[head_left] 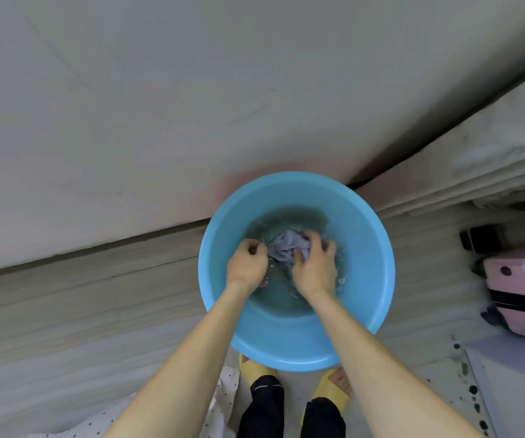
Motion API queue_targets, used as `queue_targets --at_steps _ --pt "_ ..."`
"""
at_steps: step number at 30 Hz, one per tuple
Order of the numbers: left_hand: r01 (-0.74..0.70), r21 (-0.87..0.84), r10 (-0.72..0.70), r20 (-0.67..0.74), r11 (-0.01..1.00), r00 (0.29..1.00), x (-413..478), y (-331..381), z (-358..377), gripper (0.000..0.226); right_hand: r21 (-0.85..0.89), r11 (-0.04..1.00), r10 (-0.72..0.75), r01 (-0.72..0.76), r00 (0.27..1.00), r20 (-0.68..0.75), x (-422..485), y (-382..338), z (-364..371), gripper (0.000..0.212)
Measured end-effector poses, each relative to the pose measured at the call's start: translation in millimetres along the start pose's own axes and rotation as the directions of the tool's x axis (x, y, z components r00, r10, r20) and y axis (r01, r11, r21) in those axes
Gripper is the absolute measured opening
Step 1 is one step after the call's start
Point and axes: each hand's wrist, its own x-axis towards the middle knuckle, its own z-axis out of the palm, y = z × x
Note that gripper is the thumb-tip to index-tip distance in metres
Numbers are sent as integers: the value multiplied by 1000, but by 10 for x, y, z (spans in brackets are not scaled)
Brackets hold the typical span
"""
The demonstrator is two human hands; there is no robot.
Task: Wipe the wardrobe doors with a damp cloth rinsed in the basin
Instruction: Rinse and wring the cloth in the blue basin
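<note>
Basin (378,248): blue, on the floor beside the wardrobe door (128,121); holds water (286,222) and our lilac cloth (281,249)
Left hand (247,265): we curl it tight on the cloth's left end
Right hand (314,267): we clutch the cloth's right side

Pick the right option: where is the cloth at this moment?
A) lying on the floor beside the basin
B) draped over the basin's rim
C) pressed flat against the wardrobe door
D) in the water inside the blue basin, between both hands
D: the cloth is bunched up in the water of the blue basin, gripped by the right hand, with the left hand curled at its edge.
</note>
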Motion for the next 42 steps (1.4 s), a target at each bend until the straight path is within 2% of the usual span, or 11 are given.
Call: queue_targets --at_steps 3,6,11,16,19,21,23,26,30,37,42 --pt "-4 -98 12 74 995 997 10 63 19 29 540 820 128 -192 980 154 -134 -158 5 21" --pt "-57 -141 64 48 988 997 27 103 89 38 640 752 95 -156 987 130 -243 -317 -22 45" --pt "-98 -42 101 81 994 992 -80 87 217 44 121 990 70 -69 998 -1 -107 -301 -96 51" --pt "-143 172 147 -12 975 989 -112 -112 98 32 -242 970 -97 15 938 -332 136 -24 -170 47" --pt "-42 57 43 -13 997 999 -131 -111 144 18 -293 954 1 -59 981 -196 26 20 18 48" --pt "0 -34 2 40 999 999 -149 -62 172 19 -8 994 108 -108 994 -17 -49 -27 136 28" --pt "-6 -46 8 27 999 1000 -90 -30 156 24 410 880 210 -241 970 120 -134 -157 130 14" --pt "-9 -125 10 4 992 1000 6 -27 112 37 649 703 173 -291 955 240 -268 -366 50 37" --pt "-23 -259 62 145 966 988 -57 100 172 34 348 936 55 -51 998 -3 -181 -435 -30 51" --pt "-166 238 139 127 957 982 -118 -19 32 24 -250 968 -89 10 948 -305 173 -54 -191 48" --pt "-421 804 429 233 420 873 -234 -100 -227 27 -514 835 -234 197 972 -8 -140 96 18 72"
